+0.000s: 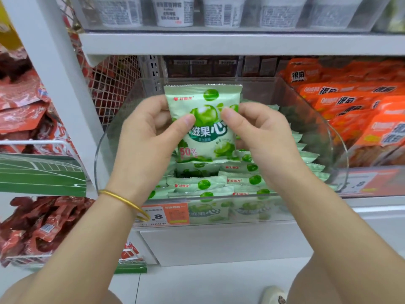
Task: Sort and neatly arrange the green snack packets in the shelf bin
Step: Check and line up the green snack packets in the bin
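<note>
Held packet: one green snack packet (205, 119), upright, printed face toward the camera, raised above the clear bin (317, 119).
Left hand (149, 130): grasps the packet's left edge, thumb on the front, fingers behind it.
Right hand (260, 132): grasps the packet's right edge the same way, thumb tip on the front near the printed green fruit.
Bangle (125, 201): gold, on the left wrist.
Bin contents: more green packets (221, 181) lying in overlapping rows, top seams showing; a further row stands on edge along the right wall behind the right hand.
Bin position: on the middle shelf (219, 43), front wall transparent, packets visible through it.
Price tag (166, 213): orange and white, on the shelf edge below the bin, partly hidden by the left wrist.
Right neighbour: orange packets (350, 106) stacked in the next bin.
Left neighbour: red packets (24, 106) in wire racks on the adjoining unit.
Upper shelf: white cups (175, 10) in a row, labels too blurred to read.
Floor: a light shoe (275, 296) at the bottom edge.
</note>
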